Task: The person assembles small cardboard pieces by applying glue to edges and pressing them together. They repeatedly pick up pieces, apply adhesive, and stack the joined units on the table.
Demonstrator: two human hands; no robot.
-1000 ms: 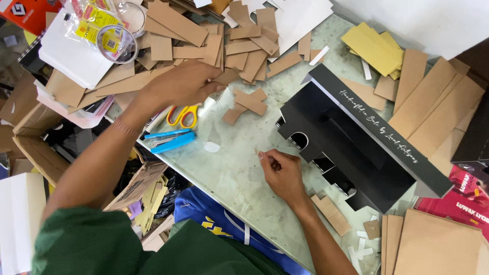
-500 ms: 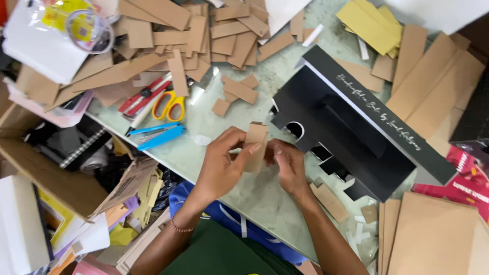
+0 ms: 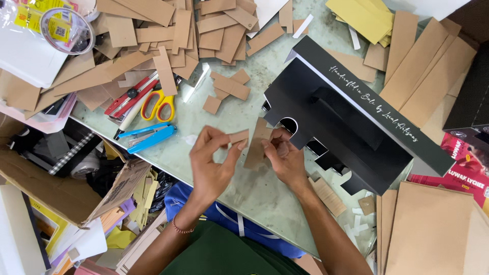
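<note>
We've got the left hand [image 3: 214,163] pinching a small strip [image 3: 238,136], right hand [image 3: 285,155] pinching a bigger card [image 3: 256,145]; its lower edge hides behind fingers. Black box [image 3: 351,122] at 2 o'clock.

Both hands [image 3: 244,158] — cardboard strip [image 3: 256,145] between

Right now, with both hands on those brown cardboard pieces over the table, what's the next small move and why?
Probably press the small cardboard piece in the left hand onto the longer cardboard strip that the right hand holds. The two pieces meet at the fingertips above the glass table, so they look ready to be joined.
</note>
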